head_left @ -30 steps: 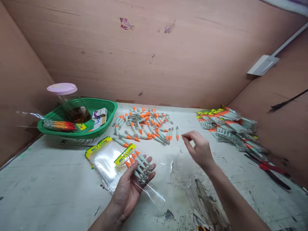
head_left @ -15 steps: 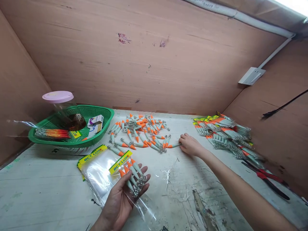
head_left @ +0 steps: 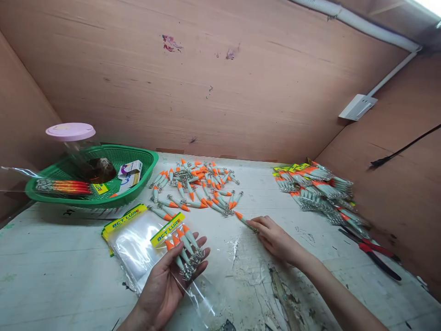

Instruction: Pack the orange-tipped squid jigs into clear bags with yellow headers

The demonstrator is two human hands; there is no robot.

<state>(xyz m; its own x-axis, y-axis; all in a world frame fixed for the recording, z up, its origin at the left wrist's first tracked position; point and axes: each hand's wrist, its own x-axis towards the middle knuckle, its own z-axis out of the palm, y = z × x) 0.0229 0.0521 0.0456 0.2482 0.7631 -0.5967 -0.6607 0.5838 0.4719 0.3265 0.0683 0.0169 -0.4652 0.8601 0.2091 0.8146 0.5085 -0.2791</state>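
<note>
My left hand (head_left: pixel 165 287) lies palm up and holds a clear bag with a yellow header (head_left: pixel 167 228) that has several orange-tipped lures (head_left: pixel 185 252) in it. My right hand (head_left: pixel 274 236) rests on the table, its fingers pinching one loose lure (head_left: pixel 244 220) by its hooked end. That lure lies just in front of a loose pile of the same orange-and-pale lures (head_left: pixel 196 186) at the back middle. A stack of empty clear bags with yellow headers (head_left: pixel 127 234) lies under and left of the held bag.
A green basket (head_left: pixel 144 177) at the left holds a jar with a pink lid (head_left: pixel 70 132), a packed lure bag and a small box. Filled bags (head_left: pixel 317 188) are piled at the right, with red-handled pliers (head_left: pixel 374 253) beside them. Brown board walls close in three sides.
My right hand reached to the edge of the loose pile, closed on one lure and has drawn it toward me. The left hand with the bag has stayed put.
</note>
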